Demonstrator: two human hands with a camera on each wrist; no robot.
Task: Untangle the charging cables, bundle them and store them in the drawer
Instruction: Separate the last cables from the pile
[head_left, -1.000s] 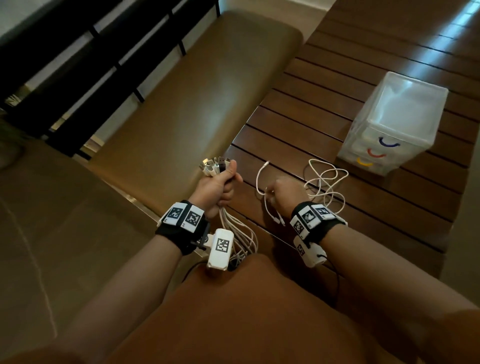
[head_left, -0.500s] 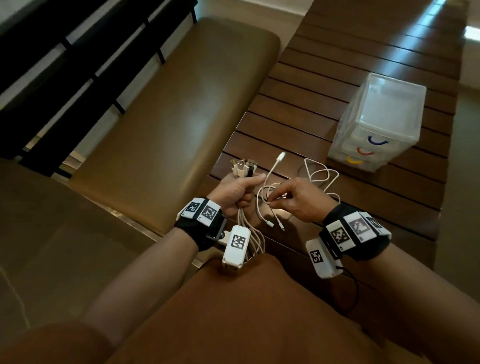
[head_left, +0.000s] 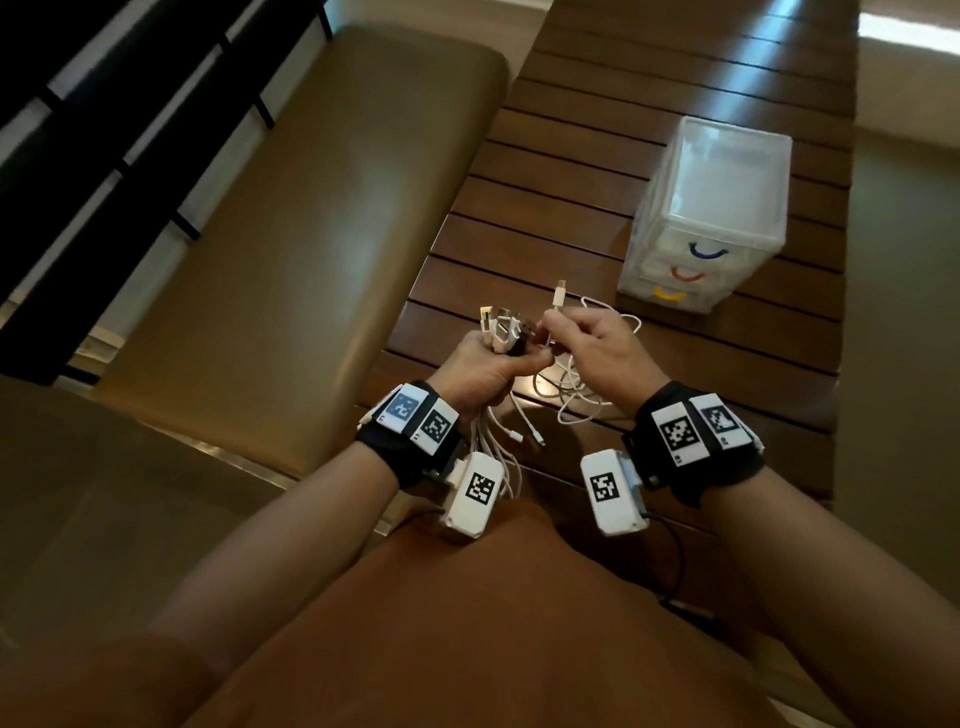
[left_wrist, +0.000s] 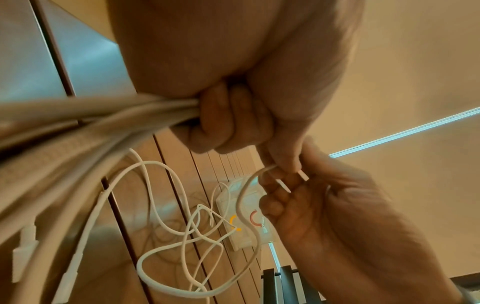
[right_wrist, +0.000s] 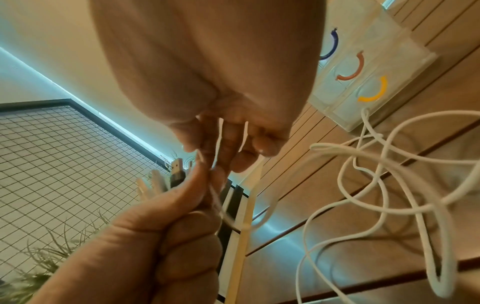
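My left hand (head_left: 488, 364) grips a bundle of white charging cables (left_wrist: 85, 127); their USB plugs (head_left: 501, 328) stick up out of the fist and the free ends hang below the wrist. My right hand (head_left: 558, 335) pinches one white cable (head_left: 560, 299) just below its upright plug, right beside the left thumb. The rest of that cable lies in tangled loops (head_left: 571, 397) on the table under both hands. The clear plastic drawer unit (head_left: 709, 218) stands further back right, its blue, red and yellow-handled drawers closed.
The slatted dark wooden table (head_left: 649, 88) runs away from me. A brown padded bench (head_left: 311, 234) runs along its left side. A black railing (head_left: 104, 130) stands beyond the bench. My lap fills the bottom of the head view.
My right hand has lifted the cable end off the table and moved left, up against the plugs in my left hand. The left hand kept its grip on the bundle.
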